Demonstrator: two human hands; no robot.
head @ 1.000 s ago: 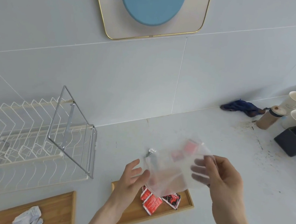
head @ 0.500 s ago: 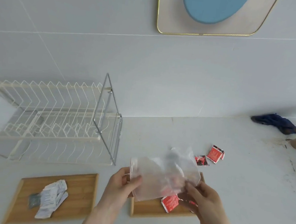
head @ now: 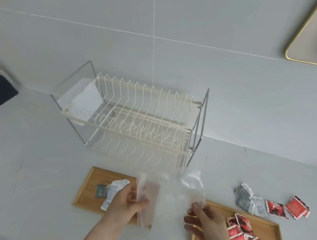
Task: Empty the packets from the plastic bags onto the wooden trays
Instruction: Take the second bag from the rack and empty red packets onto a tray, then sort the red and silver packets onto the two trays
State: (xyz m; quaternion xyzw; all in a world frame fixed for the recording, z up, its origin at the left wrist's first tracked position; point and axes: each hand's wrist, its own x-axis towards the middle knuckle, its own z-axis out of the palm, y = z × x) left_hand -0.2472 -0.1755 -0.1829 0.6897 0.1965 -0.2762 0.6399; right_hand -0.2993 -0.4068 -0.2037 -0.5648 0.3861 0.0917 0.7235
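Holding a clear, crumpled plastic bag (head: 167, 196) between them, both hands are hovering low over the pale grey counter (head: 32, 175): the left hand (head: 126, 203) is pinching the bag's sealed edge with thumb and fingers, and the right hand (head: 205, 221) is gripping its far corner. The bag is stretching left to right, its long axis running roughly along the counter's front, and motion blur is hiding where its mouth points. Two rectangular wooden trays are lying below: the left tray (head: 86, 192) is carrying a small heap of silver-grey packets (head: 112, 190), too bunched to count, and the right tray (head: 270, 233) is carrying about four red packets (head: 243, 238). Beyond that tray's far edge, two silver packets (head: 250, 201) and two red packets (head: 288, 208) are lying loose on the counter. A white wire dish rack (head: 140, 122) is standing just behind the left tray, closing off that side, while open counter is stretching away to the left.
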